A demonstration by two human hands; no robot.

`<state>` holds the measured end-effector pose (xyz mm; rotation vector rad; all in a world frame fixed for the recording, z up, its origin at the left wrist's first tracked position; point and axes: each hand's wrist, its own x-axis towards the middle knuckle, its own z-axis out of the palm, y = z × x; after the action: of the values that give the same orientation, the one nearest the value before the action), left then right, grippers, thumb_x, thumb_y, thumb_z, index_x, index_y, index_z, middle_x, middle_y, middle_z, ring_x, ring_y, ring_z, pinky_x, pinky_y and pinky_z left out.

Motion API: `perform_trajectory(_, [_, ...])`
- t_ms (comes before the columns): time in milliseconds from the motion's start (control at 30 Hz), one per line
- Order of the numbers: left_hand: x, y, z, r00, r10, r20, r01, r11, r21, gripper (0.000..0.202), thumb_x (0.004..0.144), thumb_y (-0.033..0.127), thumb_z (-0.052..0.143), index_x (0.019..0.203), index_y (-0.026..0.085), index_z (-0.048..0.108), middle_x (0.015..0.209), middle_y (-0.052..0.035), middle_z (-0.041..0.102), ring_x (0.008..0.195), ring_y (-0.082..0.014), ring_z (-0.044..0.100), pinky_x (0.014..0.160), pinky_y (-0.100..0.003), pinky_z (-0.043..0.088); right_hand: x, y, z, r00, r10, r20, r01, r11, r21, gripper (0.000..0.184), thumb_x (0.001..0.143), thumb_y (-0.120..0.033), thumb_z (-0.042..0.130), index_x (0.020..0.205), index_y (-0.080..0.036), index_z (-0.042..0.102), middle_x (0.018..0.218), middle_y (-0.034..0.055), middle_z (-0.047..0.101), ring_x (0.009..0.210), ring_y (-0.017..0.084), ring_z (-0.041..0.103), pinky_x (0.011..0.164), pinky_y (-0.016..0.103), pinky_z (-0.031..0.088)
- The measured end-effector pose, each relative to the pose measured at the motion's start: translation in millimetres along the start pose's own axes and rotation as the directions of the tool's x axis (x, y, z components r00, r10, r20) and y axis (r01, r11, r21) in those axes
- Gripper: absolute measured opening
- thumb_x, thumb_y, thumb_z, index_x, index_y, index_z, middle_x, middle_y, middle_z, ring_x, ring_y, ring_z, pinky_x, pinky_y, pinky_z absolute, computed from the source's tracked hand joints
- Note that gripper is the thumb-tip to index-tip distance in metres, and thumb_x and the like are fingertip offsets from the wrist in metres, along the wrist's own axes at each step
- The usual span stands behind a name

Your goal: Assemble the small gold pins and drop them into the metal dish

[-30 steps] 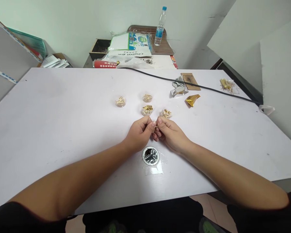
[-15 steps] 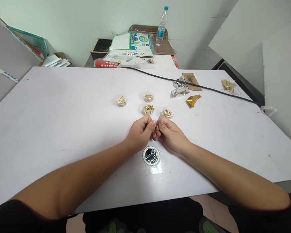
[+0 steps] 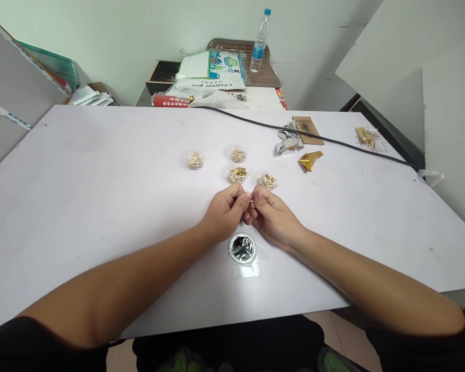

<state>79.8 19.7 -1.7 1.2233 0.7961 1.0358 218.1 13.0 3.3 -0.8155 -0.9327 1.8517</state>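
Observation:
My left hand (image 3: 225,213) and my right hand (image 3: 275,214) meet over the middle of the white table, both closed in a pinch. Between the two thumbs shows a thin gold-coloured pin-like piece (image 3: 251,201), its ends hidden by the fingertips. Just beyond the hands stand a clear cup of short gold pieces (image 3: 237,174) and, partly behind my right hand, another cup of small gold parts (image 3: 268,181). Farther back are a cup of gold pieces (image 3: 238,155) and a cup of longer gold pins (image 3: 195,161). Below the hands lies a round silver-rimmed opening (image 3: 242,248) with dark, shiny material inside.
A black cable (image 3: 256,123) runs across the back of the table (image 3: 101,181). To the right lie silver foil (image 3: 289,146), gold foil (image 3: 310,160), brown card (image 3: 308,130) and a bag of gold pieces (image 3: 368,137). A water bottle (image 3: 259,46) stands behind.
The camera view has shifted very slightly. Both hands keep the same pinch around the small gold piece, and nothing on the table has moved.

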Motion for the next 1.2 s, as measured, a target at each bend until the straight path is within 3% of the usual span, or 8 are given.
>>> perform_trajectory(533, [-0.8, 0.0, 1.6, 1.0, -0.009, -0.014, 0.008, 1.0, -0.025, 0.044, 0.088, 0.054, 0.059, 0.07, 0.017, 0.042, 0.06, 0.0011, 0.057, 0.052, -0.0077, 0.052, 0.052, -0.022, 0.046, 0.2, 1.1, 2.4, 0.999, 0.047, -0.01, -0.046, 0.994, 0.104, 0.043, 0.079, -0.049, 0.075, 0.067, -0.017, 0.049, 0.06, -0.0045, 0.046, 0.061, 0.01, 0.049, 0.064, 0.025, 0.04])
perform_trajectory(1000, [-1.6, -2.1, 1.7, 0.997, 0.029, -0.065, -0.025, 0.997, 0.072, 0.038, 0.091, 0.044, 0.056, 0.068, 0.018, 0.04, 0.055, 0.0028, 0.05, 0.053, -0.0092, 0.05, 0.053, -0.022, 0.042, 1.4, 5.0, 7.2, 0.99, 0.12, -0.071, -0.097, 0.959, 0.268, 0.046, 0.071, -0.044, 0.083, 0.064, -0.017, 0.046, 0.065, -0.004, 0.045, 0.065, 0.009, 0.043, 0.065, 0.022, 0.041])
perform_trajectory(1200, [-1.1, -0.6, 3.3, 0.994, 0.031, -0.103, -0.019, 0.994, 0.107, 0.034, 0.091, 0.039, 0.057, 0.069, 0.017, 0.043, 0.057, 0.0029, 0.05, 0.053, -0.0086, 0.05, 0.053, -0.021, 0.043, 1.7, 5.4, 7.4, 0.991, 0.093, -0.098, -0.07, 0.973, 0.22, 0.046, 0.073, -0.047, 0.081, 0.064, -0.017, 0.046, 0.065, -0.0037, 0.043, 0.064, 0.009, 0.041, 0.065, 0.024, 0.042])
